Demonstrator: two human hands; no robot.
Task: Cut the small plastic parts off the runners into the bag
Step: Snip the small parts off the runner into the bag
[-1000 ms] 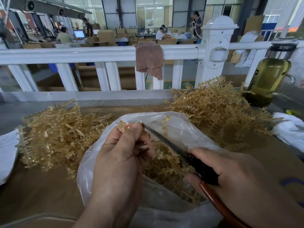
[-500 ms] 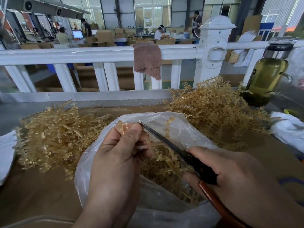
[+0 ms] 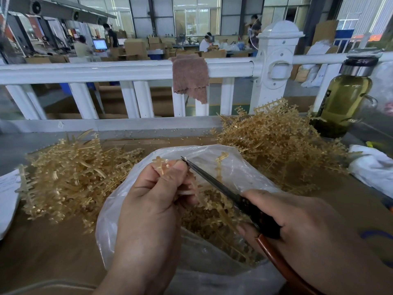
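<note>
Left hand (image 3: 153,209) pinches a runner (image 3: 160,161), right hand (image 3: 308,226) grips scissors (image 3: 212,182); bottle label (image 3: 325,101) looks unreadable.

L grip (image 3: 148,209) pinching; R grip (image 3: 308,226) clenched.

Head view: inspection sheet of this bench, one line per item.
Surface: brown tabletop, loose bits near railing.
Job's things: clear bag open, plastic pieces inside; runner piles left and right of it.
Clutter: drink bottle, white cloth, paper.
Hands: left hand pinches a runner over the bag; right hand grips scissors, tip by the left thumb.
Cables: nothing seen.
Surroundings: brown rag hung on railing; workers, cartons beyond.
</note>
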